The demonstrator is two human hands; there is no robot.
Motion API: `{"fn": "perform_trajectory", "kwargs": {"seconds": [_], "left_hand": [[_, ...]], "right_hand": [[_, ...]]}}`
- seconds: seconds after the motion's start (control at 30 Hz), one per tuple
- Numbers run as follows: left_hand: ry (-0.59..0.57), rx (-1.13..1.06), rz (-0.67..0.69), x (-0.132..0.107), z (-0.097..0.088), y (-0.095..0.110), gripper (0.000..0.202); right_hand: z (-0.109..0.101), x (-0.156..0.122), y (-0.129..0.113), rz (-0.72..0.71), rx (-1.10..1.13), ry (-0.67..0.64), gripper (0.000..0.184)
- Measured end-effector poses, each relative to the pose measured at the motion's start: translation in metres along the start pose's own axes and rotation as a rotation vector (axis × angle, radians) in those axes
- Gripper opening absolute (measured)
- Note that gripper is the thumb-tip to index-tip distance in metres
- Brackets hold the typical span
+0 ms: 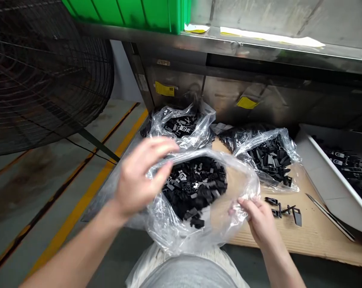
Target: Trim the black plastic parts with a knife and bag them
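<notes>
A clear plastic bag [235, 176] full of small black plastic parts [195, 186] lies open in front of me. My left hand [139, 178] grips the bag's left rim, fingers curled over the film. My right hand [257, 218] pinches the rim at the lower right. Between them the mouth of the bag is held wide, with the black parts heaped inside.
Two more clear bags of black parts [183, 126] [271, 158] sit behind on a cardboard sheet [315, 236]. A few loose black parts [284, 210] lie right of my hand. A white tray [327, 180] holds parts at right. A large fan [40, 72] stands at left.
</notes>
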State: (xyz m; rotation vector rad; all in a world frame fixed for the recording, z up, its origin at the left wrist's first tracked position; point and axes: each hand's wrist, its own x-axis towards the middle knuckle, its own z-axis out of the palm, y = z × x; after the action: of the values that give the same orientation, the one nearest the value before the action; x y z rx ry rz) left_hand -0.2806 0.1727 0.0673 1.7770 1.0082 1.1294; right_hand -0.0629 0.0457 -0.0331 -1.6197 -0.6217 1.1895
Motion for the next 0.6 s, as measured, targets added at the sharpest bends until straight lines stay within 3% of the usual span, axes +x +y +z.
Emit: {"fn": "perform_trajectory", "kwargs": {"seconds": [0.1, 0.17, 0.3, 0.37, 0.43, 0.5, 0.57, 0.6], "left_hand": [[-0.412, -0.272, -0.310, -0.039, 0.028, -0.019, 0.017], [-0.544, -0.389, -0.524, -0.062, 0.045, -0.040, 0.017], [-0.459, -0.486, -0.867, -0.098, 0.063, -0.075, 0.015], [-0.381, -0.486, -0.954, -0.108, 0.063, -0.085, 0.018], [-0.325, -0.505, -1.055, -0.113, 0.061, -0.089, 0.022], [-0.297, -0.553, -1.149, -0.114, 0.057, -0.088, 0.026], [-0.275, -0.623, -1.215, -0.113, 0.053, -0.084, 0.032], [-0.257, -0.684, -1.258, -0.112, 0.051, -0.082, 0.038]], "right_hand": [[-0.006, -0.011, -0.008, -0.015, 0.027, 0.006, 0.026], [-0.021, -0.019, 0.007, 0.034, -0.039, 0.078, 0.027], [-0.054, -0.037, 0.041, 0.047, -0.364, 0.202, 0.032], [-0.053, -0.048, 0.041, -0.105, -0.522, 0.321, 0.034], [-0.034, -0.053, 0.029, -0.339, -0.571, 0.406, 0.033], [0.000, -0.044, 0.013, -0.535, -0.465, 0.278, 0.025], [0.036, -0.016, 0.001, -0.566, -0.378, -0.022, 0.023], [0.052, 0.004, -0.002, -0.575, -0.395, -0.072, 0.022]]}}
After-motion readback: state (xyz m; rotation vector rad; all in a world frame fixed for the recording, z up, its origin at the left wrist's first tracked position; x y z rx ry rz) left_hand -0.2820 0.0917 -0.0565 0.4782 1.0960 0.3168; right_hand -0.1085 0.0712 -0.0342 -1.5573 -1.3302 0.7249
